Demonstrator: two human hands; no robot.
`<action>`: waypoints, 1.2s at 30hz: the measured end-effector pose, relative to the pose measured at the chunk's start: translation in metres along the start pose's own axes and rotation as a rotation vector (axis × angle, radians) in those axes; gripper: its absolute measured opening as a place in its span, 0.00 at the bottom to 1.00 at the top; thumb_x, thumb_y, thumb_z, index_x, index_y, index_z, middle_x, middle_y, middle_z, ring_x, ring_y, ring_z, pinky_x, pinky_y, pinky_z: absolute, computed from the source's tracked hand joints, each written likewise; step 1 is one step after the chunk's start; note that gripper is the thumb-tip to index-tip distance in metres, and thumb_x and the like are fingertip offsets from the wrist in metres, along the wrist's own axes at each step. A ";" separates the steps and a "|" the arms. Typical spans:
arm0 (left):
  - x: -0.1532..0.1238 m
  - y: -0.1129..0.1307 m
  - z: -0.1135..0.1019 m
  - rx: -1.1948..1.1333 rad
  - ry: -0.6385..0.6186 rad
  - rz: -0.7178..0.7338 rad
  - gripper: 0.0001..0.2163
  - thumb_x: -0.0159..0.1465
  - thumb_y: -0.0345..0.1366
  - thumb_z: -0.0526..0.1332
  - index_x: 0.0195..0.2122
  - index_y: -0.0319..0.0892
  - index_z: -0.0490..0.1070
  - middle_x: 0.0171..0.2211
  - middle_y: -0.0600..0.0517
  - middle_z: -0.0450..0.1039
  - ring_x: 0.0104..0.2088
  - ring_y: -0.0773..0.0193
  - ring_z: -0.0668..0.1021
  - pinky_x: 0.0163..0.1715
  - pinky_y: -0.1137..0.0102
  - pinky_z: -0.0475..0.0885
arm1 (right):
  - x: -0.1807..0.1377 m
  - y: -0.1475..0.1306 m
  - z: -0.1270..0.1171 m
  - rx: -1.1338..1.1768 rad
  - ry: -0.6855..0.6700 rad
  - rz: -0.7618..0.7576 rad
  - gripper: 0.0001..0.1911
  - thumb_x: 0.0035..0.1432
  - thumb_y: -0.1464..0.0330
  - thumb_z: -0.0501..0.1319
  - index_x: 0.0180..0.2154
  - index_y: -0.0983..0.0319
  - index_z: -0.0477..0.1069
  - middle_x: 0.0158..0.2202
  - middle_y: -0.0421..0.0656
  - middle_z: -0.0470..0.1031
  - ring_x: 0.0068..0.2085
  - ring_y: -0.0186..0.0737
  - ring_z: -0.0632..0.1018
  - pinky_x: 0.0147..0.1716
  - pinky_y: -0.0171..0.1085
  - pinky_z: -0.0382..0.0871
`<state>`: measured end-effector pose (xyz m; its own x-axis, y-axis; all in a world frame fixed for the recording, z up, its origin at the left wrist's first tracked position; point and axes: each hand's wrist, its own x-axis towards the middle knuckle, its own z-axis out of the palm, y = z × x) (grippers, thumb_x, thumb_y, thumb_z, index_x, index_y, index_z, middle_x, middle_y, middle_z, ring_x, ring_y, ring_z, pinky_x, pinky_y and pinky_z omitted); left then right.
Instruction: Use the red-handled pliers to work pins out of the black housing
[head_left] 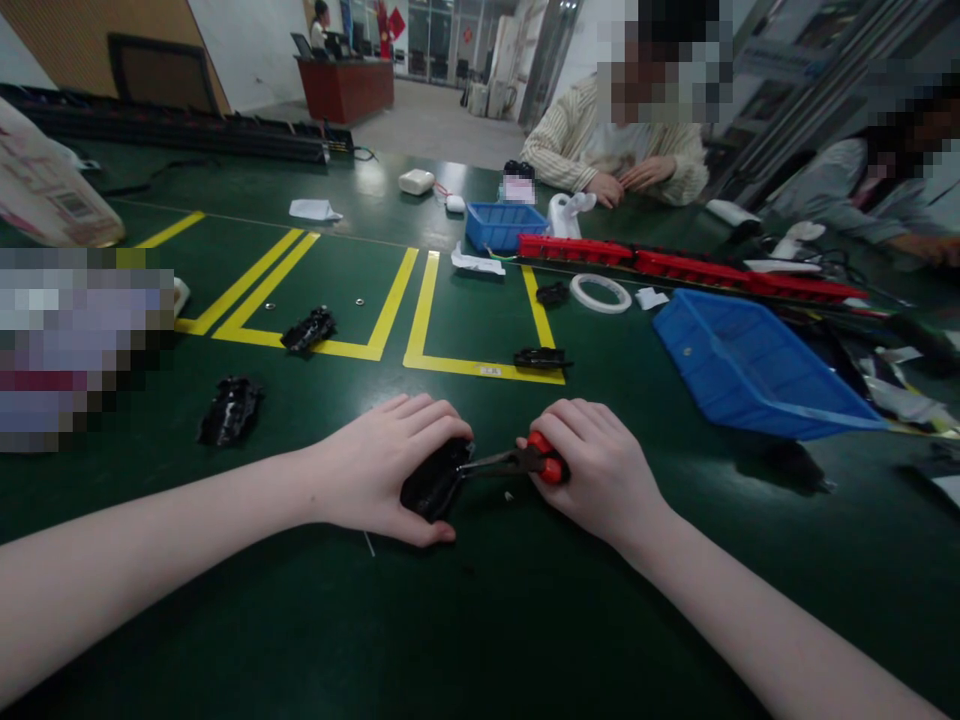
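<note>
My left hand (397, 460) is wrapped round a black plastic part (435, 485), holding it just above or on the green table. In my right hand (596, 470) are long-nosed pliers (529, 460) with red handles, the fingers closed round the grips. The tips of the pliers touch the right edge of the black part; what they grip there is too small to make out. A tiny pale scrap (508, 496) lies below the pliers. Similar black parts lie beyond my hands, one (231, 410) at the left, another (309, 330) on yellow tape and a third (541, 358) straight ahead.
A blue bin (765, 365) stands on the right, with a smaller blue bin (504, 228) farther back. Near them lie a tape roll (600, 293) and a long red strip (690, 268). Yellow tape outlines mark the green table (480, 620). Two people sit across, at the right.
</note>
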<state>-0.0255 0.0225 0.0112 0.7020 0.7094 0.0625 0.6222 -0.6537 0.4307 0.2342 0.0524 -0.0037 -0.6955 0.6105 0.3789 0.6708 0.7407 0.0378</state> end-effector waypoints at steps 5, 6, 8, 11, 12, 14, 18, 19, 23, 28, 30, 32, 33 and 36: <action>0.000 0.000 0.001 0.023 0.002 0.014 0.31 0.56 0.53 0.66 0.56 0.42 0.62 0.54 0.44 0.68 0.52 0.50 0.71 0.51 0.57 0.67 | 0.002 -0.003 0.000 -0.035 -0.011 -0.022 0.03 0.57 0.70 0.60 0.33 0.64 0.70 0.34 0.47 0.72 0.35 0.42 0.70 0.37 0.40 0.63; 0.000 0.000 0.001 0.028 0.005 0.016 0.32 0.56 0.53 0.66 0.56 0.42 0.62 0.54 0.44 0.69 0.52 0.50 0.71 0.51 0.57 0.67 | 0.002 -0.003 0.000 -0.045 -0.016 -0.023 0.03 0.56 0.70 0.60 0.33 0.64 0.70 0.34 0.47 0.72 0.35 0.43 0.70 0.37 0.40 0.63; 0.000 0.000 0.001 0.033 0.011 0.022 0.32 0.57 0.52 0.66 0.57 0.41 0.61 0.54 0.44 0.69 0.52 0.50 0.72 0.51 0.57 0.67 | 0.003 -0.004 -0.001 -0.063 -0.026 -0.021 0.03 0.56 0.70 0.60 0.33 0.64 0.70 0.34 0.46 0.72 0.35 0.42 0.70 0.36 0.39 0.62; 0.000 -0.001 0.002 0.032 0.022 0.038 0.32 0.57 0.51 0.66 0.58 0.41 0.60 0.54 0.43 0.69 0.51 0.50 0.72 0.50 0.58 0.67 | 0.004 -0.005 -0.002 -0.094 -0.039 -0.030 0.03 0.57 0.70 0.59 0.32 0.64 0.69 0.33 0.46 0.72 0.34 0.42 0.70 0.36 0.39 0.62; 0.000 -0.001 0.002 0.030 0.026 0.041 0.32 0.57 0.51 0.66 0.58 0.41 0.60 0.53 0.43 0.69 0.51 0.50 0.72 0.50 0.58 0.68 | 0.004 -0.006 -0.002 -0.102 -0.038 -0.035 0.04 0.58 0.70 0.59 0.32 0.63 0.69 0.32 0.46 0.72 0.34 0.41 0.69 0.36 0.39 0.61; -0.001 0.000 0.002 0.025 0.032 0.048 0.32 0.57 0.50 0.66 0.58 0.41 0.59 0.53 0.43 0.69 0.51 0.51 0.72 0.49 0.58 0.68 | 0.005 -0.007 -0.002 -0.109 -0.035 -0.040 0.05 0.59 0.70 0.58 0.30 0.63 0.69 0.31 0.45 0.71 0.33 0.41 0.69 0.35 0.39 0.61; -0.002 0.003 0.002 -0.015 0.020 0.058 0.29 0.58 0.46 0.65 0.57 0.41 0.59 0.53 0.44 0.69 0.51 0.51 0.73 0.49 0.59 0.69 | 0.006 -0.009 -0.002 -0.100 -0.046 -0.034 0.06 0.59 0.70 0.58 0.30 0.63 0.69 0.31 0.45 0.72 0.32 0.40 0.68 0.34 0.38 0.60; -0.002 0.004 0.002 -0.033 0.014 0.049 0.28 0.57 0.45 0.66 0.57 0.42 0.60 0.52 0.44 0.70 0.50 0.52 0.73 0.49 0.59 0.69 | 0.005 -0.009 -0.002 -0.097 -0.048 -0.032 0.06 0.59 0.71 0.58 0.30 0.63 0.69 0.31 0.45 0.72 0.32 0.40 0.68 0.34 0.38 0.60; -0.001 0.008 0.001 -0.131 0.009 -0.015 0.27 0.55 0.39 0.66 0.55 0.41 0.61 0.47 0.47 0.72 0.46 0.55 0.75 0.46 0.61 0.71 | 0.004 -0.007 -0.001 -0.071 -0.013 -0.022 0.04 0.58 0.70 0.58 0.31 0.63 0.70 0.33 0.46 0.73 0.34 0.41 0.70 0.35 0.39 0.61; 0.000 0.009 0.000 -0.194 0.012 -0.068 0.27 0.54 0.36 0.65 0.55 0.40 0.60 0.47 0.47 0.73 0.44 0.55 0.77 0.45 0.60 0.72 | 0.003 -0.005 -0.001 -0.013 0.054 0.004 0.03 0.57 0.71 0.59 0.34 0.64 0.71 0.36 0.47 0.74 0.39 0.43 0.72 0.40 0.40 0.64; 0.000 0.010 0.000 -0.188 -0.001 -0.055 0.27 0.54 0.36 0.64 0.54 0.40 0.60 0.47 0.46 0.73 0.44 0.55 0.77 0.45 0.59 0.72 | 0.003 -0.004 -0.001 -0.014 0.038 0.009 0.03 0.57 0.71 0.59 0.34 0.64 0.71 0.36 0.48 0.74 0.39 0.44 0.72 0.40 0.41 0.65; 0.000 0.010 0.000 -0.184 -0.003 -0.040 0.26 0.54 0.36 0.64 0.54 0.41 0.60 0.47 0.46 0.73 0.44 0.54 0.77 0.45 0.59 0.72 | 0.003 -0.004 -0.002 -0.020 0.016 0.005 0.04 0.57 0.70 0.59 0.34 0.64 0.71 0.36 0.48 0.74 0.38 0.44 0.72 0.40 0.41 0.65; 0.000 0.009 0.000 -0.184 0.001 -0.035 0.26 0.54 0.36 0.64 0.54 0.41 0.60 0.46 0.46 0.73 0.43 0.55 0.77 0.45 0.59 0.72 | 0.003 -0.005 -0.002 -0.025 0.009 0.003 0.04 0.57 0.70 0.59 0.34 0.64 0.71 0.36 0.48 0.74 0.38 0.44 0.72 0.40 0.41 0.65; 0.000 0.008 0.003 -0.177 0.027 -0.031 0.26 0.53 0.35 0.64 0.53 0.41 0.60 0.44 0.47 0.73 0.41 0.56 0.77 0.43 0.60 0.72 | 0.003 -0.006 -0.002 -0.052 0.002 -0.010 0.04 0.58 0.70 0.59 0.33 0.63 0.71 0.35 0.47 0.73 0.37 0.44 0.71 0.39 0.41 0.64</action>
<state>-0.0194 0.0162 0.0126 0.6721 0.7372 0.0699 0.5715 -0.5764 0.5840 0.2288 0.0497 -0.0004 -0.7016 0.6028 0.3800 0.6765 0.7311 0.0892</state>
